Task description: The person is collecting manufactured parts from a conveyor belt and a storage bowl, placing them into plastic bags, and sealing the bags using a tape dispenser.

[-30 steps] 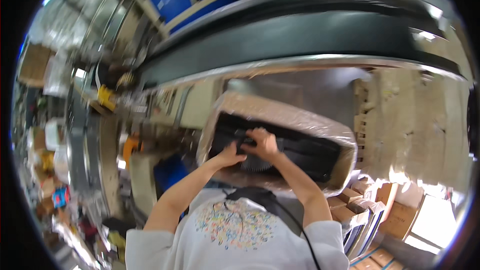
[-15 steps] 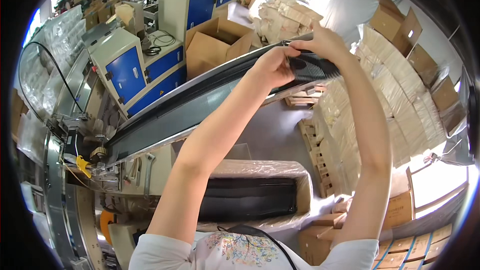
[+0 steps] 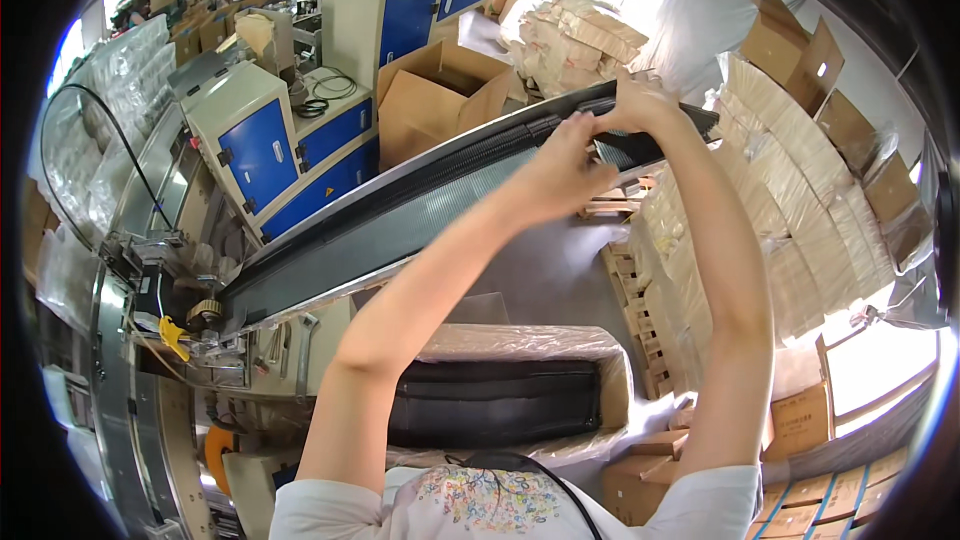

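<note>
A long sloping trough (image 3: 330, 285) holds black, finely ribbed material (image 3: 440, 185) that looks like pleated sheet. Both my arms reach to the trough's far right end. My right hand (image 3: 642, 108) is closed over the dark ribbed bundle there, its fingertips partly blurred. Just left of it, my left hand (image 3: 562, 172) hovers over the trough with its fingers apart; some motion blur softens them, and nothing shows in its grasp. Below my arms, a plastic-lined carton (image 3: 615, 380) contains more long black pieces (image 3: 500, 400).
Beyond the trough stand beige machine cabinets with blue doors (image 3: 250, 150) and an open cardboard box (image 3: 400, 120). Wrapped stacks (image 3: 780, 200) on wooden pallets (image 3: 630, 310) line the right. A machine head with a yellow clip (image 3: 173, 338) sits at the trough's left end.
My left hand has loosened from its closed grip on the black material and its fingers have spread. My right hand has shifted slightly, and the ribbed material's right end now shows beyond it.
</note>
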Available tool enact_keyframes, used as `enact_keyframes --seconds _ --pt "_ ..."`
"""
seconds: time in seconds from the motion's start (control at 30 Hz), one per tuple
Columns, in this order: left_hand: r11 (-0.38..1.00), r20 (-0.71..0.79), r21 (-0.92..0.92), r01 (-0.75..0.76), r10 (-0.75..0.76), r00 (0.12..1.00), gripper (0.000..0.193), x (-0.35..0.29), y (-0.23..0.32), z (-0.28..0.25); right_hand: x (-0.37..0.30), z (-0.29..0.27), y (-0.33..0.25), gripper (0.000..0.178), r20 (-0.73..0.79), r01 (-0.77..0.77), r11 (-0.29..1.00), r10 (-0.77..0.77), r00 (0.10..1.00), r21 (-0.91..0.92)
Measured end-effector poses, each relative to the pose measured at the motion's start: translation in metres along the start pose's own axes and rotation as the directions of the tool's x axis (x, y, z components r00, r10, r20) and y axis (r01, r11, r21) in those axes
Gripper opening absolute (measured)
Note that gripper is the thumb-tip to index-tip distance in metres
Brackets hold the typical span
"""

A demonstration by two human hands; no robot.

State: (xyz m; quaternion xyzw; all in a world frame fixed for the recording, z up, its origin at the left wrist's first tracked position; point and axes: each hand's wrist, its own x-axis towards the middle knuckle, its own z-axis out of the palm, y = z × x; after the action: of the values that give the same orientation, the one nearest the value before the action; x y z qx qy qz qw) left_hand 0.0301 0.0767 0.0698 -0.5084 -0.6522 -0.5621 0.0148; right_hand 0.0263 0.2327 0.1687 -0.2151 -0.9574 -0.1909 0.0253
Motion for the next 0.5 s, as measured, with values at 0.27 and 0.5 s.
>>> enact_keyframes --seconds 0.27,0.5 --pt "0.813 -0.130 0.582 -0.023 0.121 0.984 0.067 -0.024 -0.021 0.049 0.010 -0.005 0.056 0.052 0.092 -0.158 0.861 0.129 0.987 0.483" --pt "0.810 -0.373 0.505 -0.298 0.516 0.771 0.040 -0.099 -0.036 -0.013 0.030 0.053 0.106 0.038 -0.431 0.195 0.961 -0.262 0.864 -0.194"
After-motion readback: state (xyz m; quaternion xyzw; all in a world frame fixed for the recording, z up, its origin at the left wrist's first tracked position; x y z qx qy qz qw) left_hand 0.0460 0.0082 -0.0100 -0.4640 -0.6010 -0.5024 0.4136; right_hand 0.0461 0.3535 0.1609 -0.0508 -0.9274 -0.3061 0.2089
